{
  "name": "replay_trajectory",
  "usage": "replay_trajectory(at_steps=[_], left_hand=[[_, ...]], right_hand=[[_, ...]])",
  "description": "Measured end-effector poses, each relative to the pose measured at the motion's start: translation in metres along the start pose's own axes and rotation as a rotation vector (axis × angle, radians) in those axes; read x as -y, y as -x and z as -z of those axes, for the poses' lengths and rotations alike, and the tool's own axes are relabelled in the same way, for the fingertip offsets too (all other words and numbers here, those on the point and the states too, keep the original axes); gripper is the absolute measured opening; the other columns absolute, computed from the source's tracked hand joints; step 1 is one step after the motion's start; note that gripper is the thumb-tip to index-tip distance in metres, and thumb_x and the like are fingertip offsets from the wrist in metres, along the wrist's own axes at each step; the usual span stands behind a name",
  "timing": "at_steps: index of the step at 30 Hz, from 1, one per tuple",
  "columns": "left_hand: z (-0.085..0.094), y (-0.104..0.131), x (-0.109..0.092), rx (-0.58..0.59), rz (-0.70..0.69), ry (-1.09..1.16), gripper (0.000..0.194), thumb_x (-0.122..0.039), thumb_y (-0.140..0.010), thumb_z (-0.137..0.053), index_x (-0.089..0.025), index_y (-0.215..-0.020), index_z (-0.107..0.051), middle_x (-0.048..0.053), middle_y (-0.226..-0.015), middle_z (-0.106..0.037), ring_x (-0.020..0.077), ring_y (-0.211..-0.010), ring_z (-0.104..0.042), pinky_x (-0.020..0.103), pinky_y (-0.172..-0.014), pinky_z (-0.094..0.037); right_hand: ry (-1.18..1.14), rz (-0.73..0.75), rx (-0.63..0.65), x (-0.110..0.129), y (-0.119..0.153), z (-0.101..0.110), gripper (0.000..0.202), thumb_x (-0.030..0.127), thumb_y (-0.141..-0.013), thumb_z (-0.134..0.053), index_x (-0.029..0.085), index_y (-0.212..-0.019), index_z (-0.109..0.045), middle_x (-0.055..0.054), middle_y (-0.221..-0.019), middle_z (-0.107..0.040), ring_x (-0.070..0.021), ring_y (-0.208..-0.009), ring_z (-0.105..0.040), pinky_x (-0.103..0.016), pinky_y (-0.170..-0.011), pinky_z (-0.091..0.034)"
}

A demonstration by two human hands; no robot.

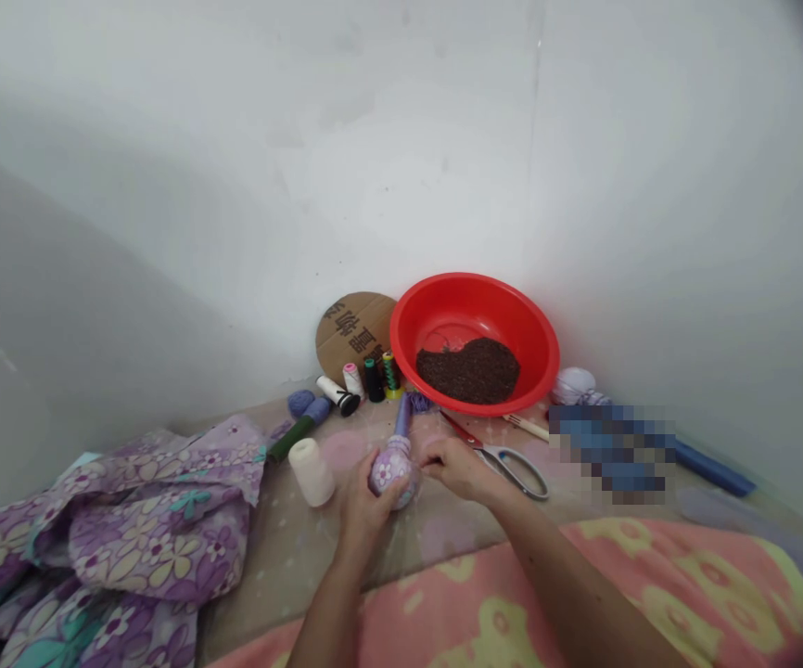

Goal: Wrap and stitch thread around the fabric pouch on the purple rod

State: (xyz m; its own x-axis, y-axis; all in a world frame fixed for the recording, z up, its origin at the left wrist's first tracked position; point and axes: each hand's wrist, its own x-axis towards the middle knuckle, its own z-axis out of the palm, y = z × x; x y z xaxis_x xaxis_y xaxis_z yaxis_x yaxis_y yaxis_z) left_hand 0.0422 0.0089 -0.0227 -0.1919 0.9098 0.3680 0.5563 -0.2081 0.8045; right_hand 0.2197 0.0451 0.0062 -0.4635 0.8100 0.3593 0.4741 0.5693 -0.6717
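Observation:
A round bundle in purple floral cloth [386,469] with a purple handle [402,416] rising from it stands at the middle of the table. My left hand [366,496] is wrapped round its left and near side. Just to the right, my right hand [458,466] is closed in a pinch beside the bundle; what its fingertips hold, if anything, is too small to make out. A white thread cone [312,473] stands left of my left hand. Scissors with grey handles [519,471] lie right of my right hand.
A red basin [544,357] with dark grains stands behind, next to a cardboard disc [346,341]. Several thread spools, including a black one [374,382], line the back. Floral cloth [158,547] covers the left; a pink and yellow blanket [694,584] lies in front. A blue roll [714,467] is at right.

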Motion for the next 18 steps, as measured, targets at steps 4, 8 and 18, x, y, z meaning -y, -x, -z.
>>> replay_trajectory(at_steps=[4, 8, 18], left_hand=[[0.002, 0.0, -0.006, 0.05, 0.096, 0.042, 0.063, -0.04, -0.055, -0.068, -0.011, -0.11, -0.055, 0.014, -0.105, -0.061, 0.0275, -0.093, -0.056, 0.041, -0.083, -0.042], [0.006, -0.001, -0.009, 0.027, 0.18, 0.155, 0.058, -0.034, -0.051, -0.07, -0.011, -0.102, -0.058, 0.012, -0.097, -0.063, 0.0248, -0.086, -0.059, 0.036, -0.076, -0.046], [0.022, 0.007, -0.01, -0.138, 0.172, 0.132, 0.052, -0.032, -0.046, -0.072, -0.014, -0.092, -0.059, 0.007, -0.089, -0.061, 0.0231, -0.078, -0.058, 0.034, -0.068, -0.046]], right_hand=[[-0.355, -0.164, -0.135, -0.002, 0.004, 0.005, 0.01, 0.019, -0.068, -0.052, 0.016, -0.061, -0.057, 0.005, -0.047, -0.045, -0.0084, -0.044, -0.04, -0.021, -0.044, -0.032], [-0.593, -0.274, -0.179, 0.003, 0.008, 0.009, 0.014, 0.028, -0.068, -0.053, 0.015, -0.063, -0.055, 0.006, -0.047, -0.043, -0.0059, -0.037, -0.035, -0.019, -0.036, -0.029], [-0.887, -0.266, -0.123, 0.004, 0.01, -0.007, 0.023, 0.037, -0.067, -0.057, 0.015, -0.066, -0.051, 0.005, -0.05, -0.052, -0.0053, -0.035, -0.041, -0.019, -0.036, -0.034]])
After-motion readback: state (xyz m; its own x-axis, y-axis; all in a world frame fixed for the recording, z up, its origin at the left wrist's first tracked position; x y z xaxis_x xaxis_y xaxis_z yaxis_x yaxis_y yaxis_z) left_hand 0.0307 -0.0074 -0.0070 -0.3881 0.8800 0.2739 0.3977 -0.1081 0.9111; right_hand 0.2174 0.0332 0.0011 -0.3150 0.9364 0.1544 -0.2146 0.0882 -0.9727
